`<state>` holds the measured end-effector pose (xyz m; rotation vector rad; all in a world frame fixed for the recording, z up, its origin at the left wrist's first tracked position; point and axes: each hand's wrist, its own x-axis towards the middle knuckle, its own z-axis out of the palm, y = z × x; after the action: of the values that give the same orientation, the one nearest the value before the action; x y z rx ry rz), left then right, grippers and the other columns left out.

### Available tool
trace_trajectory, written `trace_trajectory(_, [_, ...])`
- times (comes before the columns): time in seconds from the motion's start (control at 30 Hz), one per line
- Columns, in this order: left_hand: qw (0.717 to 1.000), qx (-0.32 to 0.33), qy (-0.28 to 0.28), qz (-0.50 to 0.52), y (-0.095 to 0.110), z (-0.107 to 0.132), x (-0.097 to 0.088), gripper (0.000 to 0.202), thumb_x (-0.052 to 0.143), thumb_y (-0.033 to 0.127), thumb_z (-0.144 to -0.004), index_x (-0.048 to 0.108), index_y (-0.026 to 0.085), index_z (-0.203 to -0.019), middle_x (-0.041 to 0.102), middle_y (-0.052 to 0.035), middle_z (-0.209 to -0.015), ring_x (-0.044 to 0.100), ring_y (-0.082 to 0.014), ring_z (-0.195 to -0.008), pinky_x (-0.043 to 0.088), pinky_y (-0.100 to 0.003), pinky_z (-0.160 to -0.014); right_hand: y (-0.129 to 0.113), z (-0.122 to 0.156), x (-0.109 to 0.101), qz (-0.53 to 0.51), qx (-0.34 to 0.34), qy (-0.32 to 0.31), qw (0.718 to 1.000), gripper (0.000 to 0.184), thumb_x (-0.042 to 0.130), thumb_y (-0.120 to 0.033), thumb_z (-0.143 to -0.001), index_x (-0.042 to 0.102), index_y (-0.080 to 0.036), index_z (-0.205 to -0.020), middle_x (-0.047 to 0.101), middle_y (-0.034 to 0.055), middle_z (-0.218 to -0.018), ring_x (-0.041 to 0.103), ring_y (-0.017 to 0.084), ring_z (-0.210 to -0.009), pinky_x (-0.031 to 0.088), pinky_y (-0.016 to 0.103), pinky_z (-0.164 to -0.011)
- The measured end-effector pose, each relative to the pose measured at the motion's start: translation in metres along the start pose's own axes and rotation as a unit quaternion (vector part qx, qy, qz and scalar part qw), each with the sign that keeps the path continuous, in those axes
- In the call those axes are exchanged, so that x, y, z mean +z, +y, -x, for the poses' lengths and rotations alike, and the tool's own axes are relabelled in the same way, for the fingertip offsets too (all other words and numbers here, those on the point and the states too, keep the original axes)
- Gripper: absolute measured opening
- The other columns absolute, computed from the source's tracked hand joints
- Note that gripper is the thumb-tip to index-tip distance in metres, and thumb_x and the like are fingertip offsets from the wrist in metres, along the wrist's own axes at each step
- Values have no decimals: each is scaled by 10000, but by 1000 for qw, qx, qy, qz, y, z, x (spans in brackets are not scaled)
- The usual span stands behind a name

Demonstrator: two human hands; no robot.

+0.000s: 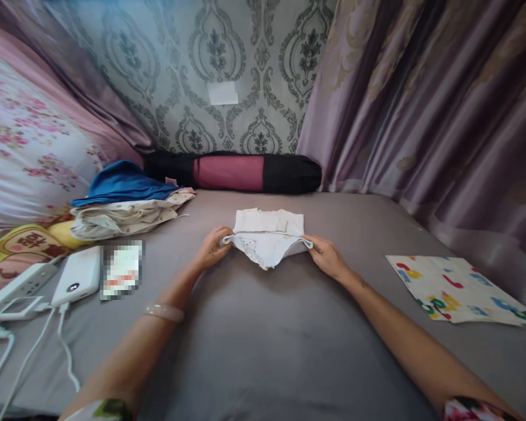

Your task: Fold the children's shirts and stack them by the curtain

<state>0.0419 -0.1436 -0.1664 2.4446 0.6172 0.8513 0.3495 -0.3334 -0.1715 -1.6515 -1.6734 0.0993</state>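
Centre of frame, on a grey sheet [263, 351]: a small white garment [268, 238], partly folded, its lower flap drooping to a point. Left hand [213, 248] pinches the garment's left edge; right hand [326, 256] pinches the right edge, fingertips tucked under the cloth and hard to see. Left of frame: stacked folded clothes [129, 204], a white power bank [78, 276], cables cut off at the edge. A blurred patch [121, 270] hides one item. Lower right: a patterned cloth [458, 289], lying flat.
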Motion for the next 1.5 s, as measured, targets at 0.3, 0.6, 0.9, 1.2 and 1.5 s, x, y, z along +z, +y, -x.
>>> trace_trajectory(0.3, [992, -40, 115, -22, -13, -28, 26, 270, 424, 163, -832, 603, 163, -1035, 664, -77, -1006, 599, -189, -918, 448, -292, -823, 7, -29, 11, 54, -3, 105, 993, 304, 387, -246, -925, 623, -199, -1112, 667, 86, -1016, 617, 218, -973, 475, 337, -862])
trace_trajectory(0.6, [977, -93, 175, -83, -25, -56, 45, 288, 436, 110, -830, 588, 174, -1067, 663, -96, -1076, 595, -237, -1045, 430, -369, -897, 24, -57, 24, 121, 28, 159, 979, 322, 339, -276, -955, 584, -191, -1146, 634, 105, -1051, 591, 231, -993, 458, 341, -872])
trace_trajectory(0.9, [966, -186, 136, -119, -42, -83, 55, 249, 415, 134, -870, 586, 194, -1041, 651, -78, -1032, 588, -206, -1002, 422, -301, -843, 54, -86, 33, 222, 120, 95, 963, 335, 319, -272, -976, 547, -213, -1213, 615, 98, -1147, 569, 231, -1032, 428, 318, -851])
trace_trajectory(1.2, [931, -331, 92, -125, -63, -89, 57, 315, 443, 434, -904, 623, 176, -881, 674, -102, -883, 609, -215, -819, 381, -269, -649, 75, -92, 39, 197, 227, 48, 953, 324, 416, -337, -954, 565, -168, -1187, 659, 126, -1098, 614, 226, -948, 440, 300, -786])
trace_trajectory(1.5, [900, -433, 35, 29, -59, -87, 25, 496, 384, 578, -862, 565, 174, -637, 546, -42, -543, 545, -185, -569, 333, -270, -530, 77, -96, 21, 123, 333, 44, 934, 371, 372, -338, -944, 688, -144, -967, 713, 128, -906, 645, 205, -882, 444, 252, -740])
